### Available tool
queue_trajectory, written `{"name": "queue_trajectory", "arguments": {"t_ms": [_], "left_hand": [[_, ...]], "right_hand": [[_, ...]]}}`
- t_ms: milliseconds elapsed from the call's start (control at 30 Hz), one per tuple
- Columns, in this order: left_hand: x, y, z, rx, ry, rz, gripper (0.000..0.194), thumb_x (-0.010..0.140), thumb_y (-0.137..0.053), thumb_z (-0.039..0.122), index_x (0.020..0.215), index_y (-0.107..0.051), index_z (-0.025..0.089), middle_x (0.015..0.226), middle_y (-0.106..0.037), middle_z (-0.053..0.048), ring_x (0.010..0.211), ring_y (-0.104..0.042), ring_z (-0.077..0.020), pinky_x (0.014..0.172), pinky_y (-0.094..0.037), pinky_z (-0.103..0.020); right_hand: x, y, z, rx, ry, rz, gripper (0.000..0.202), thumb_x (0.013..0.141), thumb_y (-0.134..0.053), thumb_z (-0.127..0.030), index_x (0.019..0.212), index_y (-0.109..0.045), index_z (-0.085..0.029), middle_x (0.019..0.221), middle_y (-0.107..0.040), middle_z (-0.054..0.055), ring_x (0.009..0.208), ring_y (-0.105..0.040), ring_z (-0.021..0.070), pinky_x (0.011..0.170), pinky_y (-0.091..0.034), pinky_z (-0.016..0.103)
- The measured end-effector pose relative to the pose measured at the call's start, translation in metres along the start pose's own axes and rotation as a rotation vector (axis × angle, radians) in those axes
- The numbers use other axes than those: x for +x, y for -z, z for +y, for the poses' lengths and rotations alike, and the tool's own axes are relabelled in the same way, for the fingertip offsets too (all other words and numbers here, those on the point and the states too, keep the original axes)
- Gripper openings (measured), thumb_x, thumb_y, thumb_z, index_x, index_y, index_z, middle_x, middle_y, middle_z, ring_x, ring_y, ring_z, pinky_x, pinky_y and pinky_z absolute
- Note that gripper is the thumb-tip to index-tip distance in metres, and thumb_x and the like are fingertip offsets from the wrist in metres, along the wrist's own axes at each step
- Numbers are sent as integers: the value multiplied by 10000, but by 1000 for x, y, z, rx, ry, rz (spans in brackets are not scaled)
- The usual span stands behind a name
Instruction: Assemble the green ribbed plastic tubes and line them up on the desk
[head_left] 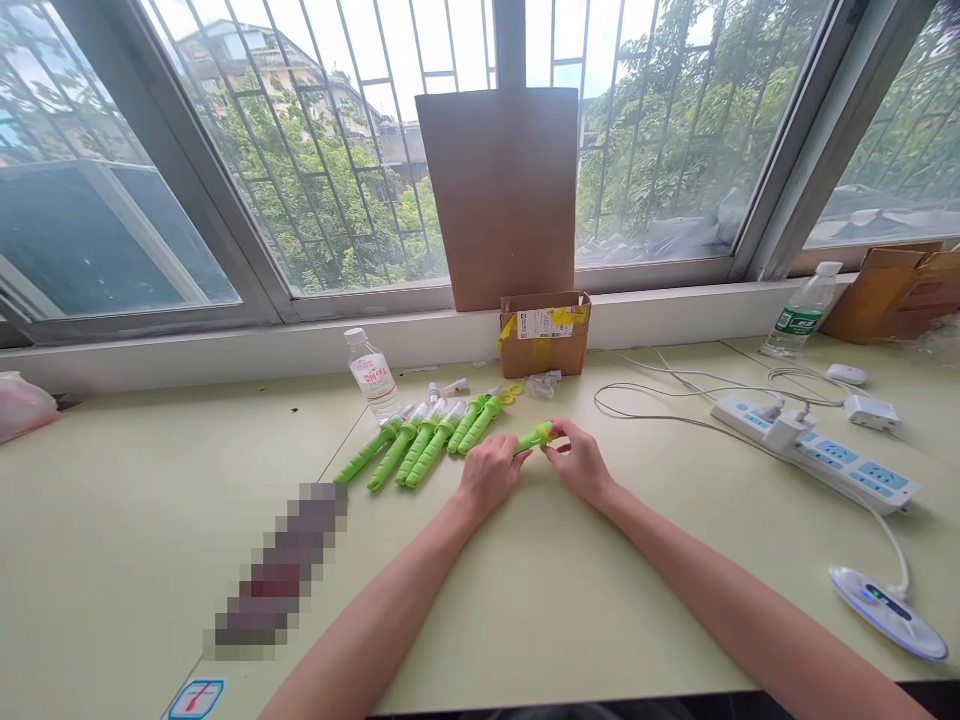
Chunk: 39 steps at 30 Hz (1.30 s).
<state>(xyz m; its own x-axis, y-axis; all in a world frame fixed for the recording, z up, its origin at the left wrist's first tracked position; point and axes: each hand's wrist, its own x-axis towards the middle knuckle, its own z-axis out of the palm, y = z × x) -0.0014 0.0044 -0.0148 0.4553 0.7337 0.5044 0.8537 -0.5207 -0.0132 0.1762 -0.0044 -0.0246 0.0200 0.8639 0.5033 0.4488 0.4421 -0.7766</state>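
Observation:
Above the middle of the table, both my hands are on a green ribbed handle (pixel 531 439) with a yellow ring at its right end. My left hand (pixel 489 472) is wrapped round its body, covering most of it. The fingers of my right hand (pixel 579 461) pinch the end by the yellow ring. Left of my hands lie several similar green ribbed handles (pixel 420 452), some with clear tops pointing away from me. Yellow rings (pixel 512 392) and small clear plastic pieces (pixel 541 385) lie beyond my hands.
A water bottle (pixel 373 378) stands behind the handles, near an open cardboard box (pixel 545 345). On the right are a power strip (pixel 817 450), cables, an oval white device (pixel 889 612) and another bottle (pixel 802 312). A blurred-out dark patch covers the table at left.

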Motion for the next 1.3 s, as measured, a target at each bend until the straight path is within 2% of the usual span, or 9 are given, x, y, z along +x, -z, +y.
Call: {"name": "queue_trajectory", "arguments": {"t_ms": [233,367,467,533,667,833,1100,1200,1300], "left_hand": [[0,0,1,6,47,-113,318,909,-400,449,922,-553,171,804,-631,-49,634,-590,-157,495,-328,-255],[0,0,-1,-17,56,-128,180,867,-498,312,1002,-513,195,861,-639,-23,669,-603,-153,506,-333,-250],[0,0,-1,-5,53,-107,94,851,-490,221,937,-515,191,855,-633,-23,684,-600,-153,504,-317,-254],[-1,-1,-1,4,47,-67,68,864,-479,236,888,-520,187,834,-626,-26,689,-592,-154,499,-304,-258],[-1,-2,0,19,5,20,173,903,-438,309,822,-529,186,769,-606,-27,703,-572,-160,515,-306,-264],[-1,-1,0,26,-7,58,194,900,-457,348,845,-547,185,780,-611,-30,725,-567,-168,553,-331,-264],[0,-2,1,38,27,-78,245,907,-431,393,904,-532,170,808,-622,-36,678,-587,-170,487,-288,-271],[0,-1,-1,25,44,-121,191,877,-488,308,1016,-502,178,882,-636,-28,692,-596,-164,487,-286,-264],[0,-2,-2,44,34,-128,169,846,-487,207,1013,-497,188,890,-627,-19,697,-591,-158,486,-282,-263]], "right_hand": [[-1,-1,1,82,-9,-26,119,778,-567,-307,840,-521,-217,1040,-640,66,941,-625,198,714,-573,359],[-1,-1,1,100,-21,-32,114,775,-569,-304,821,-518,-213,1054,-634,71,953,-620,198,731,-575,364],[-1,-1,0,99,-22,-23,117,770,-574,-305,809,-517,-210,1049,-637,73,949,-622,201,728,-575,361],[-1,-1,0,96,-18,-19,118,769,-575,-301,810,-514,-209,1046,-637,70,926,-626,195,725,-575,356],[0,-1,1,83,-12,-17,128,767,-573,-287,841,-504,-209,1021,-638,60,898,-623,186,707,-573,344],[0,-1,3,86,-30,-24,134,763,-570,-274,858,-507,-203,1006,-627,58,861,-625,182,680,-571,330],[0,-1,5,63,-33,-28,128,769,-553,-264,879,-526,-206,962,-631,45,783,-623,167,662,-562,332],[0,-1,5,55,-38,-35,119,765,-553,-257,867,-527,-205,962,-634,44,787,-628,169,663,-558,331],[0,0,4,57,-38,-29,103,762,-554,-255,844,-515,-205,997,-631,52,817,-630,176,666,-557,330]]}}
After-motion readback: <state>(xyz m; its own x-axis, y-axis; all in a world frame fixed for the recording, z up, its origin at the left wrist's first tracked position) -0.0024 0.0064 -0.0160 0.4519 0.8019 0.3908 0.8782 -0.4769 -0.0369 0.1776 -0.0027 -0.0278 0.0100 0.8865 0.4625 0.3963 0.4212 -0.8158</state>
